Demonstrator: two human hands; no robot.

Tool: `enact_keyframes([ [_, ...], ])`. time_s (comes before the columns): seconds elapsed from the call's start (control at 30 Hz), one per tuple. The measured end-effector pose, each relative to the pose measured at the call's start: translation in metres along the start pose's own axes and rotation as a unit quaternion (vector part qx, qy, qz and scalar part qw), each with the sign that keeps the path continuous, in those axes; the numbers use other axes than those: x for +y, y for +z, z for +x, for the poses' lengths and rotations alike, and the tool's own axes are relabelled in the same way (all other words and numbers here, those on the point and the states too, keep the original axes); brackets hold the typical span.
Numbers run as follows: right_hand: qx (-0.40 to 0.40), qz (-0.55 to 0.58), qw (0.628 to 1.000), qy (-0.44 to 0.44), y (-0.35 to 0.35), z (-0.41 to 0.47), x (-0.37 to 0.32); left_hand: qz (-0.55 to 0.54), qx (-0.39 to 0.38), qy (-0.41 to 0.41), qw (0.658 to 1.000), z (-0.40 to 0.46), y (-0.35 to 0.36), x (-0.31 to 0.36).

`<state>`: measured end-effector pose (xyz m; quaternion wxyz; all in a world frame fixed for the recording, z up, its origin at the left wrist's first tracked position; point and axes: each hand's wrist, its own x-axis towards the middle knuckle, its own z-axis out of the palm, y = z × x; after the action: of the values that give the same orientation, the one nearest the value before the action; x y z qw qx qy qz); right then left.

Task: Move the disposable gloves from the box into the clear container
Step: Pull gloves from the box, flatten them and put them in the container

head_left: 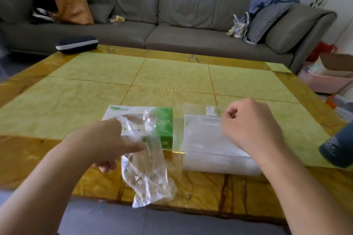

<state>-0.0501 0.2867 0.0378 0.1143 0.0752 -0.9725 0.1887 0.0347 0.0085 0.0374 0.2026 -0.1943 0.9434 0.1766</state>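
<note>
- The table (95,89) in front of you is yellow-green tile with a brown marbled border; a grey sofa (172,17) runs along its far side.
- A dark case with a white stripe (77,44) lies at the table's far left corner, well apart from your work.
- At the right edge a dark blue cylindrical object (337,150) juts into view, just beside the clear container (208,145).
- The green and white glove box (162,126) lies flat near the table's front edge, and the clear container sits just to its right, with a narrow gap between them.
- Your left hand (112,139) reaches forward over the near part of the box, palm turned right, and pinches a clear disposable glove (147,173) between thumb and fingers.
- The glove hangs from that pinch, crumpled, in front of the box and down past the table's front edge; its upper part covers some of the box's face.
- Your right hand (250,128) hovers over the container with the wrist bent and the fingers curled into a loose fist. Thumb and forefinger meet at the lid's far edge, near its small tab (210,110), but you cannot tell whether they hold anything.
</note>
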Motion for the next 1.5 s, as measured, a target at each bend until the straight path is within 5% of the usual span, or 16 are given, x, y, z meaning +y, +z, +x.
enact_keyframes([
  [0.13,0.024,0.025,0.999,-0.012,0.007,-0.001,-0.009,-0.002,0.005,0.059,0.998,0.009,0.009,-0.006],
  [0.37,0.018,0.08,0.996,-0.027,0.011,-0.001,-0.018,-0.174,0.038,0.122,0.976,0.024,0.021,0.002],
  [0.53,-0.029,0.246,0.964,-0.092,0.002,-0.007,-0.022,-0.402,0.058,0.233,0.884,-0.007,-0.006,0.017],
  [0.7,-0.253,0.497,0.828,-0.06,0.002,-0.017,-0.038,-0.518,0.075,0.282,0.804,-0.015,-0.009,0.025],
  [0.8,-0.241,0.492,0.832,-0.086,0.005,-0.018,-0.046,-0.555,0.087,0.286,0.777,-0.012,-0.007,0.025],
  [0.93,-0.157,0.528,0.832,-0.068,0.008,-0.014,-0.043,-0.576,0.09,0.272,0.765,-0.008,-0.005,0.024],
  [1.07,-0.151,0.54,0.825,-0.073,0.012,-0.011,-0.042,-0.497,0.056,0.245,0.831,-0.012,0.006,0.036],
  [1.5,-0.088,0.674,0.731,0.049,0.001,-0.003,-0.03,-0.536,0.127,0.228,0.803,-0.003,0.017,0.043],
])
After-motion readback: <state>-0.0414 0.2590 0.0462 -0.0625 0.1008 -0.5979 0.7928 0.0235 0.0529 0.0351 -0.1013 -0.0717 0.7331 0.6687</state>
